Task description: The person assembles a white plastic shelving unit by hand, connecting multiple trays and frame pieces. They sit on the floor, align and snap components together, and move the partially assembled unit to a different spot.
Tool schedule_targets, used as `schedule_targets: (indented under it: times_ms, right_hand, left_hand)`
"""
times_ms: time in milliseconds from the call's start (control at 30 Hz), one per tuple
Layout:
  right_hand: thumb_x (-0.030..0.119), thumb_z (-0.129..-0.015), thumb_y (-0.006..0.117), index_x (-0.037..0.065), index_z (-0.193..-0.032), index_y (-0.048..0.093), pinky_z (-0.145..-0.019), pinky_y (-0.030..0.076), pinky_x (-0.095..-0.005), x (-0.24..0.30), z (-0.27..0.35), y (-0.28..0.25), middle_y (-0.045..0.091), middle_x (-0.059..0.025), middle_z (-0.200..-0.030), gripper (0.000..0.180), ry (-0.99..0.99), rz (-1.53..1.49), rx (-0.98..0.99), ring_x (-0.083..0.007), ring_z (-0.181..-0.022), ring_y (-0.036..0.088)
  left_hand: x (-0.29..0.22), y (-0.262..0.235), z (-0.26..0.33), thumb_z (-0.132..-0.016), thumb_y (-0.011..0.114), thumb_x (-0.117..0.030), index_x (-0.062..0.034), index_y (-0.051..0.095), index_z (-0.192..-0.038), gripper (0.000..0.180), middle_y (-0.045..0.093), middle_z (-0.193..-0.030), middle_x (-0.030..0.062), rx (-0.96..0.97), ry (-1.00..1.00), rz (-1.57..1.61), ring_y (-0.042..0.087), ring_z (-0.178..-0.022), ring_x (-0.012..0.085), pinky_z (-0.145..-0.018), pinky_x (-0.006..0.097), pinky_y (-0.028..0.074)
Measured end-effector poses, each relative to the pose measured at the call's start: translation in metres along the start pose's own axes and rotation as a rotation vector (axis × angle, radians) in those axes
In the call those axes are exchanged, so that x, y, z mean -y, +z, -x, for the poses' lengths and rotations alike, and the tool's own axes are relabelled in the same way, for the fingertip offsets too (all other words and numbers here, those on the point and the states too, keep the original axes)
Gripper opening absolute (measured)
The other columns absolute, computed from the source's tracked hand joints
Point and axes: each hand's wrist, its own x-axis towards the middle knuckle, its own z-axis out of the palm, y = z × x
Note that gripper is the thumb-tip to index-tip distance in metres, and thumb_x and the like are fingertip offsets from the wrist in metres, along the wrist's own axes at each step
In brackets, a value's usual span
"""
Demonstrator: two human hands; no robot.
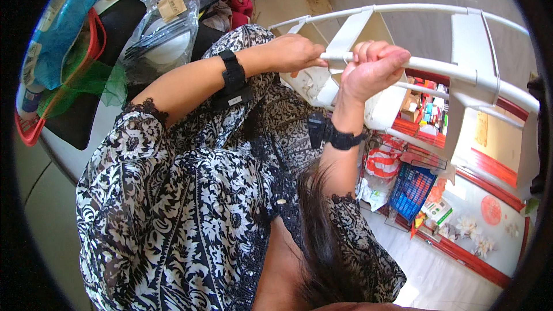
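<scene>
In front of the black-and-white patterned garment (207,196), the bare right hand (373,69) curls its fingers around a smooth, round white tube (435,67), part of an open white frame (473,37) with flat crosspieces, reaching beyond and right of the grip. Just left of it, the bare left hand (292,53) has its fingertips at the tube; I can't tell whether they pinch it. Below and right of the grip sits a blue plastic lattice basket (412,192)
</scene>
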Motion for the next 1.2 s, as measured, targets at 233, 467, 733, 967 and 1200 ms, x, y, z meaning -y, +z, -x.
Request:
schedule_targets:
  times_ms: [233, 467, 733, 967, 1200]
  right_hand:
    - [0.041, -0.094, 0.057, 0.006, -0.083, 0.049, -0.051, 0.040, -0.0279, -0.014, 0.000, -0.023, 0.040, -0.0001, -0.059, 0.038, -0.047, 0.126, 0.161, -0.0145, -0.052, 0.044]
    - [0.032, -0.079, 0.074, 0.000, -0.080, 0.060, -0.065, 0.050, -0.0343, -0.017, 0.013, -0.040, 0.065, -0.0131, -0.070, 0.035, 0.177, 1.040, 0.432, -0.0241, -0.065, 0.063]
    - [0.019, -0.074, 0.076, 0.002, -0.060, 0.054, -0.050, 0.043, -0.0325, -0.021, 0.024, -0.039, 0.058, -0.0099, -0.054, 0.032, 0.075, 1.032, 0.253, -0.0181, -0.048, 0.054]
    - [0.019, -0.075, 0.076, 0.001, -0.064, 0.058, -0.052, 0.043, -0.0311, -0.001, 0.029, -0.043, 0.057, -0.0093, -0.055, 0.028, 0.101, 1.047, 0.261, -0.0145, -0.051, 0.053]
    - [0.013, -0.078, 0.075, 0.000, -0.065, 0.057, -0.051, 0.042, -0.0275, 0.016, 0.002, -0.040, 0.060, -0.0051, -0.058, 0.026, 0.090, 1.017, 0.136, -0.0086, -0.053, 0.050]
  left_hand:
    - [0.003, -0.002, 0.001, -0.095, 0.052, -0.037, -0.0058, 0.056, -0.092, 0.032, 0.062, -0.067, 0.0139, -0.012, -0.034, -0.021, 0.062, -0.070, 0.0371, -0.063, 0.047, 0.046]
    - [0.004, -0.006, -0.002, -0.094, 0.053, -0.037, -0.0057, 0.058, -0.094, 0.031, 0.064, -0.062, 0.0081, -0.003, 0.021, 0.004, 0.063, -0.068, 0.0341, -0.063, 0.045, 0.049]
    - [-0.001, 0.004, 0.006, -0.095, 0.052, -0.038, -0.0059, 0.059, -0.090, 0.033, 0.063, -0.057, 0.0012, 0.028, 0.015, -0.012, 0.065, -0.065, 0.0278, -0.061, 0.041, 0.049]
    - [-0.003, 0.010, 0.007, -0.094, 0.053, -0.039, -0.0063, 0.056, -0.085, 0.034, 0.061, -0.055, 0.0038, 0.073, 0.044, -0.064, 0.065, -0.065, 0.0291, -0.059, 0.043, 0.048]
    - [0.009, 0.003, 0.006, -0.092, 0.055, -0.040, -0.0042, 0.052, -0.086, 0.036, 0.056, -0.057, 0.0156, -0.063, 0.291, -0.185, 0.059, -0.057, 0.0387, -0.053, 0.047, 0.045]
